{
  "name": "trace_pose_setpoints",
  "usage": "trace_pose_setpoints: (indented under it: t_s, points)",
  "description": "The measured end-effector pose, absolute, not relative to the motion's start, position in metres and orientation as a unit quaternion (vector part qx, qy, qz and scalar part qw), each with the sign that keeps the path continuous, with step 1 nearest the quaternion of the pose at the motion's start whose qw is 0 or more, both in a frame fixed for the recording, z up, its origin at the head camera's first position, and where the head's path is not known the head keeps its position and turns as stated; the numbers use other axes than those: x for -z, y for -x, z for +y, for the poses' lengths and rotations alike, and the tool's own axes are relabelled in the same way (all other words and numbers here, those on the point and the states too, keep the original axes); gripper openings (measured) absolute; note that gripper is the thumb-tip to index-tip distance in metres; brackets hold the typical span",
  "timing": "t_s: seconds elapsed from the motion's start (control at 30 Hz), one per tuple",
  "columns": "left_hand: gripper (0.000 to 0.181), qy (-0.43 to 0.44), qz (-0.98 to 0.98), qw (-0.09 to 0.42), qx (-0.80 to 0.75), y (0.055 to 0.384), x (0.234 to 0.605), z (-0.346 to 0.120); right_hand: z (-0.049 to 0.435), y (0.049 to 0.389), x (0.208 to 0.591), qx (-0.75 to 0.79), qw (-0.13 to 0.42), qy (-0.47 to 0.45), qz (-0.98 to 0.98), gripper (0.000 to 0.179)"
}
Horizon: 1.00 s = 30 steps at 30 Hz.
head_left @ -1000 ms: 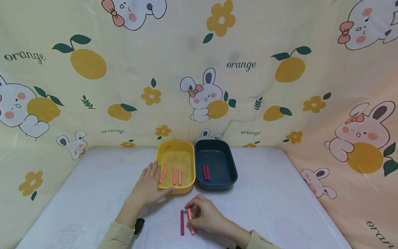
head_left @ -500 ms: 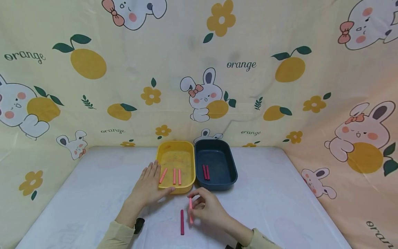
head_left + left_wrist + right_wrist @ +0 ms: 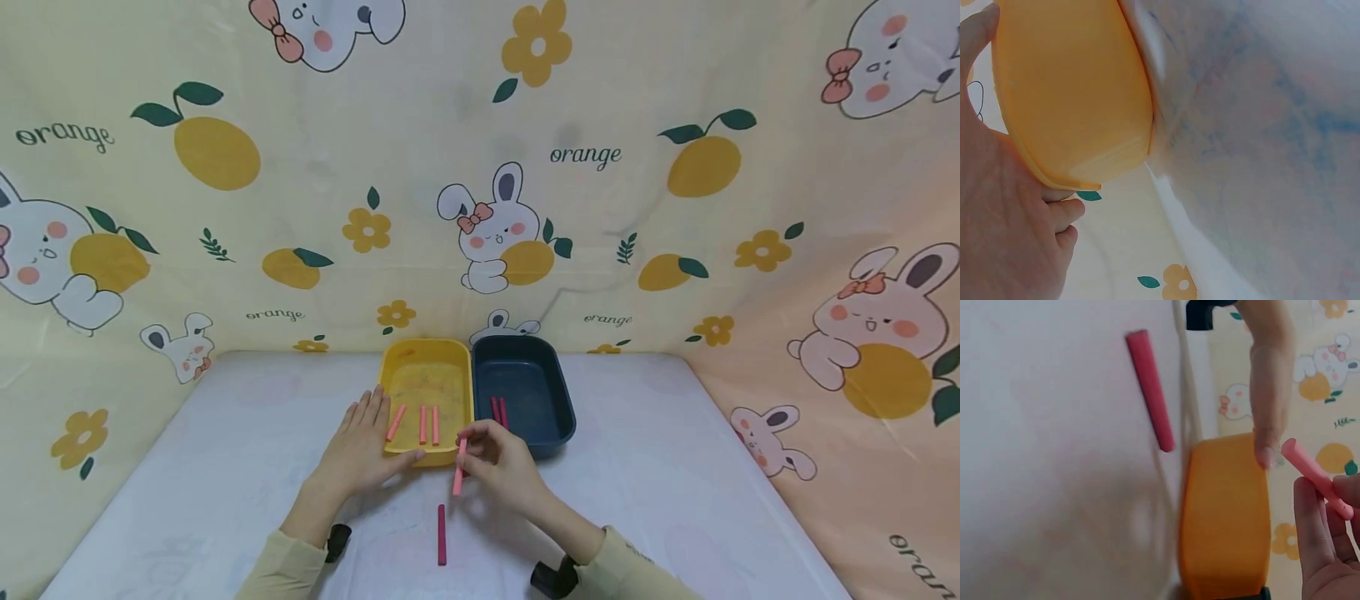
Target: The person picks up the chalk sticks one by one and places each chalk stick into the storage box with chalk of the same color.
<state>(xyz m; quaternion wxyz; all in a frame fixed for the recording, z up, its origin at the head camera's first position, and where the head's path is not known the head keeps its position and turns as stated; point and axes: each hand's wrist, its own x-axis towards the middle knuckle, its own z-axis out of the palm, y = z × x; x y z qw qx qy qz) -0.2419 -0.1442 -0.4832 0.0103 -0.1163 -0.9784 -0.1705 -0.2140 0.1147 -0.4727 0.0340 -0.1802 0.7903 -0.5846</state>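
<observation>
My right hand point(image 3: 510, 471) pinches a light pink crayon-like stick point(image 3: 460, 468) between thumb and fingers, just off the front right corner of the yellow tray point(image 3: 435, 457). In the right wrist view the held stick point(image 3: 1314, 475) is tilted and raised off the table. My left hand point(image 3: 363, 450) rests against the yellow tray's left front, fingers straight and thumb along the front rim. Inside that tray lie three light pink sticks point(image 3: 423, 425). Two dark red sticks point(image 3: 503, 412) lie in the navy tray point(image 3: 555, 433), partly hidden by my right hand. Another dark red stick point(image 3: 442, 535) lies on the table.
Both trays stand side by side, touching, near the back of the white-covered table point(image 3: 675, 500). A patterned cloth point(image 3: 330, 192) hangs behind and at the sides. Black wrist devices point(image 3: 553, 577) sit by my sleeves.
My right hand has lifted the light pink stick from beside the dark red one and carried it forward to the yellow tray's front edge. My left hand has stayed put.
</observation>
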Motion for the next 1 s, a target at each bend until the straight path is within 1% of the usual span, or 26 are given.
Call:
trace_pose_setpoints:
  t_s: [0.27,0.57,0.77,1.0]
  points:
    - [0.116,0.117,-0.978,0.010,0.172,0.242,0.483,-0.145,0.104,0.234,0.460,0.596,0.015,0.196,0.778,0.029]
    - [0.119,0.124,-0.978,0.006,0.168,0.243,0.482,-0.146,0.091,0.263,0.454,0.590,0.015,0.211,0.779,0.030]
    - [0.119,0.129,-0.978,0.008,0.166,0.243,0.480,-0.147,0.083,0.284,0.451,0.586,0.043,0.214,0.781,0.029]
    - [0.118,0.128,-0.978,0.005,0.164,0.243,0.482,-0.147,0.068,0.306,0.457,0.589,0.075,0.211,0.777,0.027]
